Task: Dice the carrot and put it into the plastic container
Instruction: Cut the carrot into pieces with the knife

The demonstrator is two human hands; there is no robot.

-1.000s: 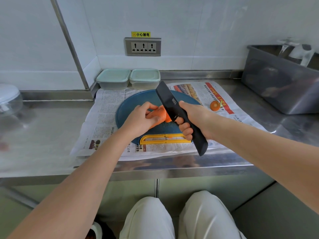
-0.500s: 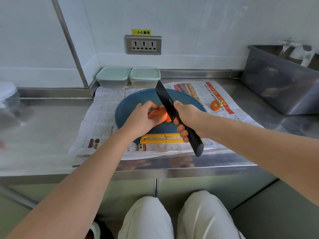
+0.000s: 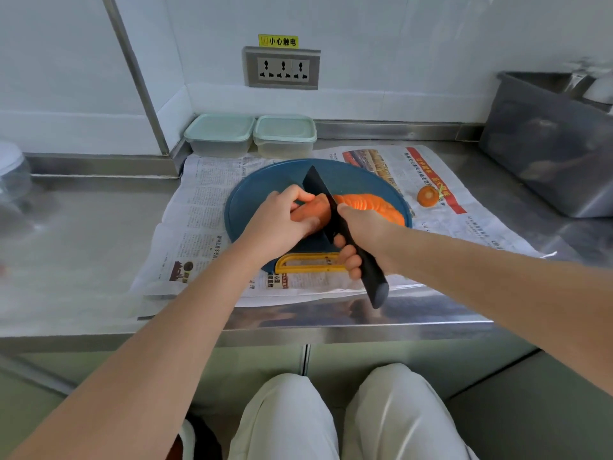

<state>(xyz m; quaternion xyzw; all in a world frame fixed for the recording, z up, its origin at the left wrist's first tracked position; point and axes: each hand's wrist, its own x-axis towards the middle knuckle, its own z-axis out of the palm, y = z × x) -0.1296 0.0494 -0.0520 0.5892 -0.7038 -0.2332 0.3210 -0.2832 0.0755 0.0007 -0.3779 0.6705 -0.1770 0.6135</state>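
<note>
On the round blue cutting board (image 3: 255,200), the left hand (image 3: 282,222) grips the uncut carrot (image 3: 313,212); the right hand (image 3: 363,235) is wrapped round the black knife (image 3: 318,194), blade against it beside fanned slices (image 3: 368,204). Risk: left fingertips (image 3: 306,196) sit just beside the edge; a roll could nick them. Newspaper (image 3: 205,210) over the steel counter (image 3: 83,234) may let the board slide. Two lidded plastic containers (image 3: 220,136) stand against the white wall (image 3: 398,61).

One wide-angle camera sits on the person's head, facing forward and steeply down across the steel counter (image 3: 83,247) to the white wall (image 3: 398,44). It is close: the left hand (image 3: 282,220) and right hand (image 3: 363,232) lie mid-frame, and the person's knees (image 3: 288,410) fill the bottom edge.
</note>
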